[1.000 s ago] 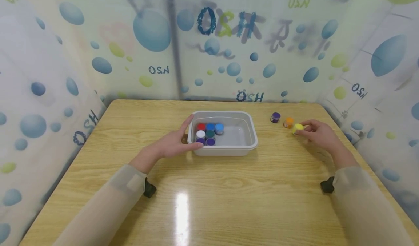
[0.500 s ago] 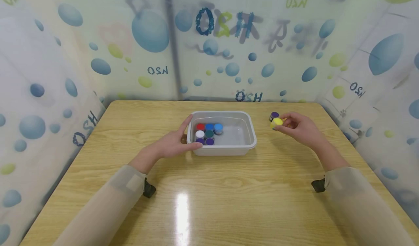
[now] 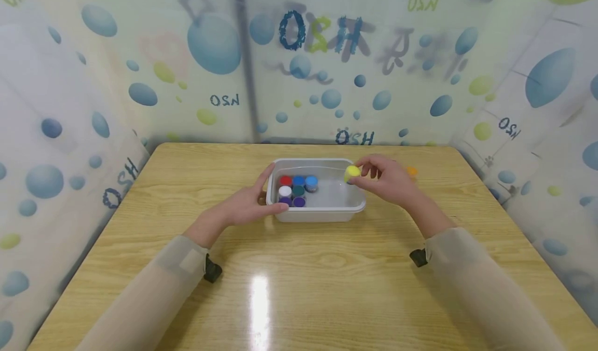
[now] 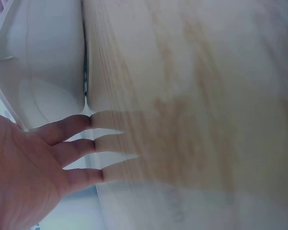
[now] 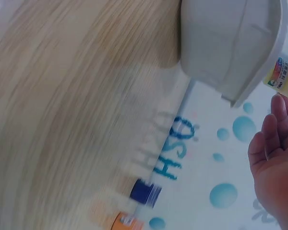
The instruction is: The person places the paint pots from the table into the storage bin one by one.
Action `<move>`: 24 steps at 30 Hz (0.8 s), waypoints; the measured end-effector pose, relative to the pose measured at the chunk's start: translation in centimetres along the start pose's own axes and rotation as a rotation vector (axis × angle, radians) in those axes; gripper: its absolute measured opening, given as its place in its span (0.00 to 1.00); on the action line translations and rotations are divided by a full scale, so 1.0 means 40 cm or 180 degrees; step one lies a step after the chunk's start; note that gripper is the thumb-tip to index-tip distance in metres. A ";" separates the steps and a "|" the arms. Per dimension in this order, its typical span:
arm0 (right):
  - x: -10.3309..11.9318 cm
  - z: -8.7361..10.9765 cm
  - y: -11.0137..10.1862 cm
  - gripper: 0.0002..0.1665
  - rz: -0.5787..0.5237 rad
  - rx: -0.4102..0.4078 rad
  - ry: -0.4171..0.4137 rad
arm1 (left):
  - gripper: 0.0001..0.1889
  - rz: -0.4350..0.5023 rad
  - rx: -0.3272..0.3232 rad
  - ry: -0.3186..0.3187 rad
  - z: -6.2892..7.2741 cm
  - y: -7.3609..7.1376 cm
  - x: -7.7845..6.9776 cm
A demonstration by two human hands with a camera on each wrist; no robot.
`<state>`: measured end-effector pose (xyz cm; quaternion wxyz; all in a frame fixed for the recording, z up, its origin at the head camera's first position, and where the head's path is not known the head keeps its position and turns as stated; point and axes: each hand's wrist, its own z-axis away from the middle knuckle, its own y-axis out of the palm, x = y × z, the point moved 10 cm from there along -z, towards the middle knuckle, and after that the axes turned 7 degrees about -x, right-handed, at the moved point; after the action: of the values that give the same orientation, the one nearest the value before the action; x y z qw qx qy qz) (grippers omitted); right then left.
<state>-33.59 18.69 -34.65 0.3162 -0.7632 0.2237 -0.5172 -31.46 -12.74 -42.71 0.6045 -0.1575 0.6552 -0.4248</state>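
Note:
In the head view, a white plastic tub (image 3: 322, 212) stands on the wooden table. My left hand (image 3: 238, 205) spans its left end, thumb along the front rim and index finger at the back corner. Three straight fingers (image 4: 69, 153) reach down beside the tub to the table in the left wrist view. Between thumb and fingertips, my right hand (image 3: 390, 182) pinches a small yellow-lidded paint pot (image 3: 352, 173), held over the tub's right back corner. Grouped at the left inside the tub are several pots, among them a red one (image 3: 286, 180), a white one (image 3: 285, 191) and a light blue one (image 3: 311, 183).
To the right of the tub stands an orange pot (image 3: 411, 171), partly behind my right hand. A purple pot (image 5: 145, 192) beside it shows in the right wrist view but is hidden from the head view. A patterned curtain (image 3: 280, 81) hangs behind the table.
My right hand has lifted the yellow pot from the table at the right and carried it left, past the orange and purple pots, to the tub. My left hand stays at the tub.

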 end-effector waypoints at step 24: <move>0.109 -0.098 0.187 0.18 -0.0286 0.0400 -0.0356 | 0.64 0.0037 0.0021 -0.0047 0.000 -0.001 0.002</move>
<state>-35.75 9.56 -36.15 0.3520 -0.7788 0.1383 -0.5005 -31.48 -12.84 -42.74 0.6123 -0.1548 0.6503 -0.4222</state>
